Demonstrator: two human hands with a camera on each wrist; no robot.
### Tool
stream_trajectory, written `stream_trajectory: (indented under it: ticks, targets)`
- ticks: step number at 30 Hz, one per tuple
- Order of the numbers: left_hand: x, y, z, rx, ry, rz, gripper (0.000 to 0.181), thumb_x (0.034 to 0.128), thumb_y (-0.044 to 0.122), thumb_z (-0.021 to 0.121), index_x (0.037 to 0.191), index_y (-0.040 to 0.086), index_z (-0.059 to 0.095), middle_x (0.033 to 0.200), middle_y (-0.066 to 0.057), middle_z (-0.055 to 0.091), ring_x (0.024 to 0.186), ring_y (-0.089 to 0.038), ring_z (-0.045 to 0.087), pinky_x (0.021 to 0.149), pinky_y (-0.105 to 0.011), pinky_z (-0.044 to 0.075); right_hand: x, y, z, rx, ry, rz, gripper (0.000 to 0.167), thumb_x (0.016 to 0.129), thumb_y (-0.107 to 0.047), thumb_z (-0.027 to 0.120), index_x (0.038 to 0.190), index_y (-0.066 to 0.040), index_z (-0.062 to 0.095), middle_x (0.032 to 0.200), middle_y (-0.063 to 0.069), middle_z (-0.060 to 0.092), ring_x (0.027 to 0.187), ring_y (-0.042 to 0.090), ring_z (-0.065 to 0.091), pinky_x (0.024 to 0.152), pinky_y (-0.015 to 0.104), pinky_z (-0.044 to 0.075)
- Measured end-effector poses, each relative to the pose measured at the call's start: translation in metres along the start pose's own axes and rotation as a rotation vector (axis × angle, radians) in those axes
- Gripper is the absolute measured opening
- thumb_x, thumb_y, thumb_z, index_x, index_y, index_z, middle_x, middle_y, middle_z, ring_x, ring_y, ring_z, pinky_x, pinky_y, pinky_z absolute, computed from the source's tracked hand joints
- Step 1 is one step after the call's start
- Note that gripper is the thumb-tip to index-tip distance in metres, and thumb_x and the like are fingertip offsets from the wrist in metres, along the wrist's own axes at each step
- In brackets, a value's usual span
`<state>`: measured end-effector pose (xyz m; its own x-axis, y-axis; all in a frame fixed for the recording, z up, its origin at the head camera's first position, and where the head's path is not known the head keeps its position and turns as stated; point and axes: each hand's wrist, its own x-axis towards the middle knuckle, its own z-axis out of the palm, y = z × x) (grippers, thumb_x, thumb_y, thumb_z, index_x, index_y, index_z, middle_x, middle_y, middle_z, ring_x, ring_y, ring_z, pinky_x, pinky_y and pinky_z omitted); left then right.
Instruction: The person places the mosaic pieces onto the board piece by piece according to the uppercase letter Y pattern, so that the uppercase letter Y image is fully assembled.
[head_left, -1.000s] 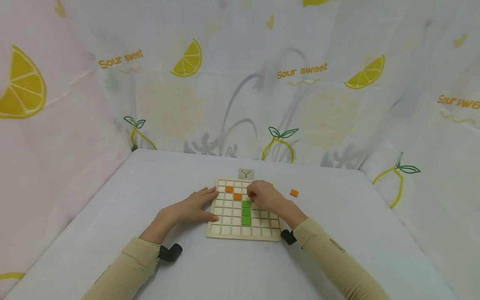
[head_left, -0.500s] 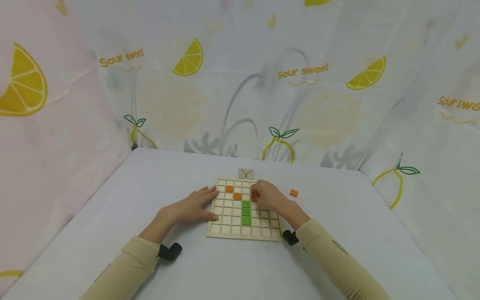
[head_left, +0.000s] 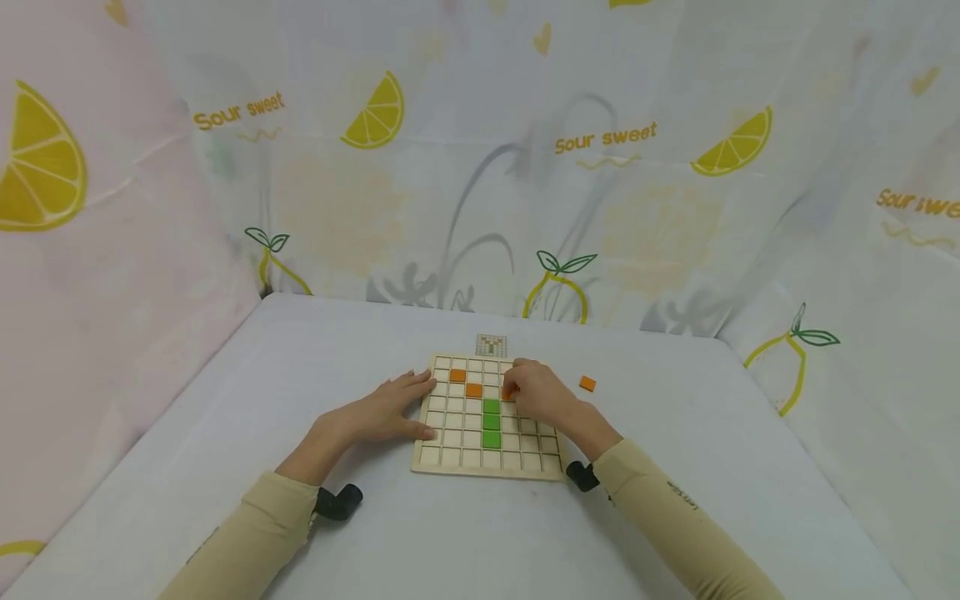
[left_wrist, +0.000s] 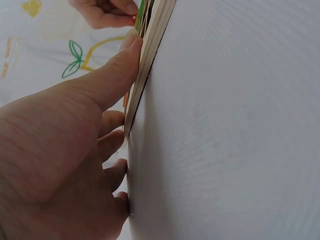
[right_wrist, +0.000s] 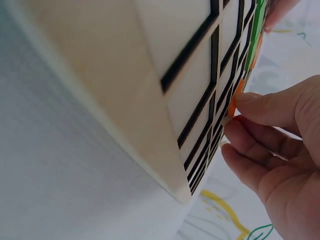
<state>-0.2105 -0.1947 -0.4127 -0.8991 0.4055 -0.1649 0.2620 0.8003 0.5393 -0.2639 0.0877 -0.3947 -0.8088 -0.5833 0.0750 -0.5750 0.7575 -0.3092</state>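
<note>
A wooden grid board (head_left: 450, 471) lies on the table, its squares mostly pale. Three green tiles (head_left: 491, 422) stand in a column near its middle. Two orange tiles (head_left: 457, 376) sit diagonally at the upper left. My left hand (head_left: 386, 410) rests spread along the board's left edge, its thumb on the frame in the left wrist view. With thumb and fingertips my right hand (head_left: 543, 392) pinches another orange tile (right_wrist: 236, 97) at the board, up and right of the green column. My fingers partly cover that tile.
Beyond the board's far edge lies a small card (head_left: 492, 345) printed with a coloured grid pattern. A loose orange tile (head_left: 588, 384) lies on the white tabletop (head_left: 675, 400) to the right. A lemon-print cloth (head_left: 480, 167) rises behind the table and at both sides.
My right hand has moved slightly right on the board, and the orange tile at its fingertips has come into sight. My left hand has kept its place.
</note>
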Motion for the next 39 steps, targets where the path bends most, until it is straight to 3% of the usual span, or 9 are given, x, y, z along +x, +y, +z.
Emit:
stream_trajectory:
  ticks: [15,24,31,39]
  targets:
    - [-0.001,0.002,-0.002,0.010,-0.010,-0.025,0.095,0.0853,0.057,0.070,0.159,0.016,0.026,0.169,-0.005,0.015,0.157,-0.034,0.004,0.127,-0.055,0.006,0.002,-0.001,-0.002,-0.021,0.008,-0.041,0.024,0.088,0.007,0.060,0.084,-0.013,0.073,0.086,0.000,0.065,0.082,0.014,0.060,0.075,0.031,0.055]
    - [0.001,0.001,0.000,0.020,-0.007,-0.024,0.095,0.0847,0.057,0.071,0.158,0.016,0.026,0.168,-0.003,0.015,0.157,-0.032,0.004,0.127,-0.054,0.007,-0.004,0.002,-0.007,-0.011,-0.010,-0.007,0.021,0.091,0.001,0.058,0.089,-0.012,0.074,0.088,0.001,0.061,0.077,0.013,0.053,0.075,0.030,0.052]
    - [-0.002,0.002,-0.002,0.012,-0.003,-0.008,0.095,0.0854,0.055,0.071,0.158,0.013,0.027,0.168,-0.007,0.017,0.156,-0.035,0.005,0.127,-0.055,0.007,-0.009,0.010,-0.011,-0.012,0.018,-0.035,0.013,0.090,-0.001,0.063,0.093,-0.009,0.073,0.091,0.003,0.065,0.083,0.015,0.060,0.078,0.033,0.055]
    - [-0.003,0.001,-0.002,0.009,0.005,0.003,0.095,0.0858,0.055,0.071,0.158,0.012,0.027,0.168,-0.009,0.017,0.156,-0.037,0.006,0.126,-0.057,0.008,-0.011,0.023,-0.011,-0.024,0.035,-0.013,0.018,0.090,0.000,0.061,0.098,-0.011,0.072,0.097,0.002,0.066,0.093,0.020,0.065,0.083,0.035,0.056]
